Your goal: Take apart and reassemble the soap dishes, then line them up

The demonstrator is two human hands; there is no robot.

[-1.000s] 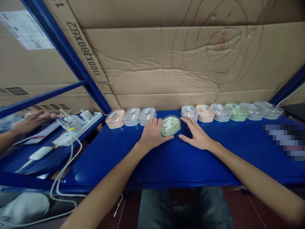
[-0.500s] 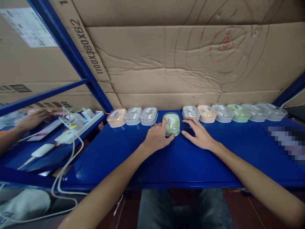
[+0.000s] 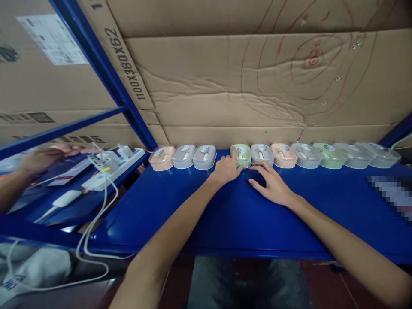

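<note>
"Ten rounded boxes (image 3: 204,160) along the worktop (image 3: 231,214), before creased cardboard (image 3: 193,112). Why's the left hand (image 3: 227,169) there?"

"Thumb (image 3: 239,169) and forefinger (image 3: 234,155) on the green box (image 3: 244,159), perhaps steadying it beside the grey box (image 3: 262,157); gripping or merely pressing, I can't tell. The right hand (image 3: 273,185) is loosely spread, just in front."

"Glossy, see-through lids (image 3: 284,150), pastel bodies (image 3: 162,165): plastic, I'd guess."

The boxes (image 3: 243,159) look like smooth, glossy plastic, see-through on top. The shelf (image 3: 251,223) has the sheen of painted metal, while the cardboard (image 3: 193,81) is matt and creased. The label (image 3: 53,38) looks like paper, the power strip (image 3: 123,166) smooth plastic, the trousers (image 3: 209,283) matt cloth.
</note>
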